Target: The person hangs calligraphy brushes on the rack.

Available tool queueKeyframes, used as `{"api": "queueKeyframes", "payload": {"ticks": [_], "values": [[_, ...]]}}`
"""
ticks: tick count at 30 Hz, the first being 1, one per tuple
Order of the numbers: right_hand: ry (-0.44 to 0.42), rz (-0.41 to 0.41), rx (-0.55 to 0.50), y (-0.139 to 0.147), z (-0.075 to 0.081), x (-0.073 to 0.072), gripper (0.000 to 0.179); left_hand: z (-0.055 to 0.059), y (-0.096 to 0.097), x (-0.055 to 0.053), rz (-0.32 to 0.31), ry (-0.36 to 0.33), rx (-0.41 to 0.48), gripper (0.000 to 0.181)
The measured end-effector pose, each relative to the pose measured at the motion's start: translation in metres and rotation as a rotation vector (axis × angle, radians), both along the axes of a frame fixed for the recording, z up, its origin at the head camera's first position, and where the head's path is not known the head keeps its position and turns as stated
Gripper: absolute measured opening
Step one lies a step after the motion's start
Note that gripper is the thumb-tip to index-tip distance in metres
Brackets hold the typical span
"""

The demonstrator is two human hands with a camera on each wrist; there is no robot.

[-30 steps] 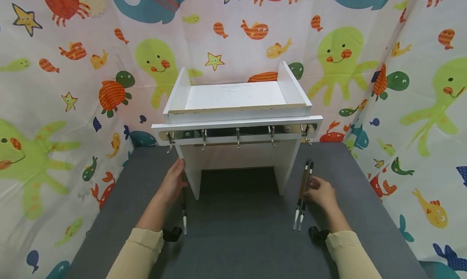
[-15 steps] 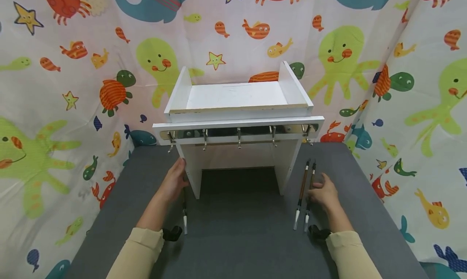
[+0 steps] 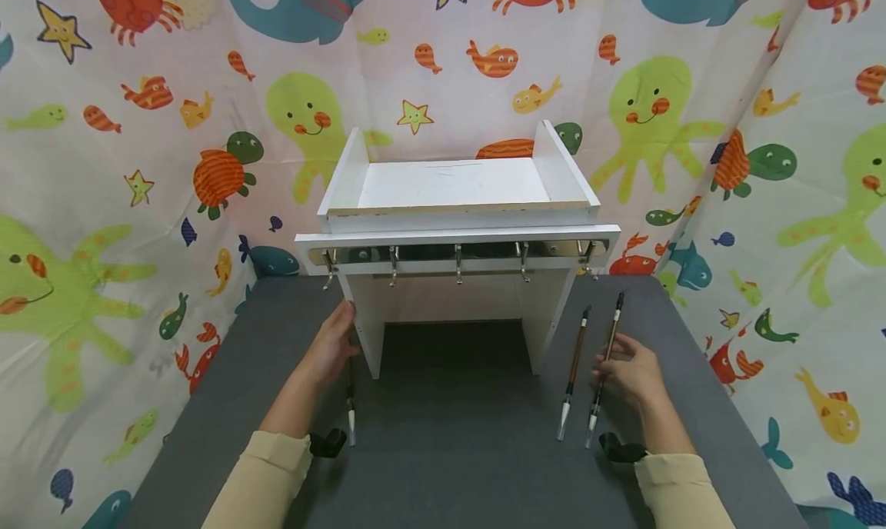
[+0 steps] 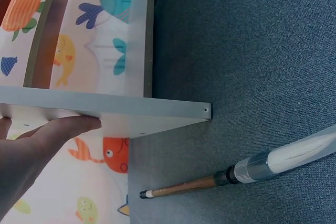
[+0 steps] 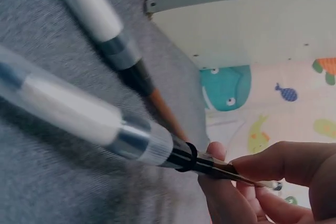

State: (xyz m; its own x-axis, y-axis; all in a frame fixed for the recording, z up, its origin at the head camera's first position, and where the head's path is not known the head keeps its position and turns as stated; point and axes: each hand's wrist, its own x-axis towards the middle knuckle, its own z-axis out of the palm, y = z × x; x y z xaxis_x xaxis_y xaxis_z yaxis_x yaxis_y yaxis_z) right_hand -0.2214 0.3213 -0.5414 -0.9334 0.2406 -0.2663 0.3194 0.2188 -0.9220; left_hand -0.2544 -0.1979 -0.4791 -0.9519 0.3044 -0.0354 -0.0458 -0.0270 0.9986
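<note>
My left hand rests against the outer face of the left side panel of a white shelf unit, thumb lying straight along it in the left wrist view. Between right thumb and fingers, my right hand pinches the handle of a calligraphy brush with white bristles under a clear cap. A second capped calligraphy brush lies on the table to its left, beside the unit's right panel. A third calligraphy brush lies near my left hand, its upper part hidden in the head view.
A metal rail with several hooks runs along the unit's front, below its open top tray. The unit stands on a dark grey table. A curtain printed with sea animals hangs behind and at both sides.
My right hand has moved right, drawing one brush away from the other; its top end now shows raised and tilted right. My left hand stays at the panel.
</note>
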Motion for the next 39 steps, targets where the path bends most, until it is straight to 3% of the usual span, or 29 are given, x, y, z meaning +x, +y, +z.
{"api": "queueKeyframes", "payload": {"ticks": [15, 21, 39], "values": [[0.151, 0.037, 0.039, -0.011, 0.031, 0.008, 0.087, -0.001, -0.001, -0.002, 0.01, 0.002, -0.02, 0.077], [0.238, 0.056, 0.106, -0.016, 0.048, 0.016, 0.084, -0.002, -0.001, -0.004, 0.014, 0.007, -0.058, 0.072], [0.462, 0.066, 0.258, -0.034, 0.096, 0.045, 0.073, -0.001, -0.001, -0.003, 0.024, -0.011, -0.029, 0.078]]}}
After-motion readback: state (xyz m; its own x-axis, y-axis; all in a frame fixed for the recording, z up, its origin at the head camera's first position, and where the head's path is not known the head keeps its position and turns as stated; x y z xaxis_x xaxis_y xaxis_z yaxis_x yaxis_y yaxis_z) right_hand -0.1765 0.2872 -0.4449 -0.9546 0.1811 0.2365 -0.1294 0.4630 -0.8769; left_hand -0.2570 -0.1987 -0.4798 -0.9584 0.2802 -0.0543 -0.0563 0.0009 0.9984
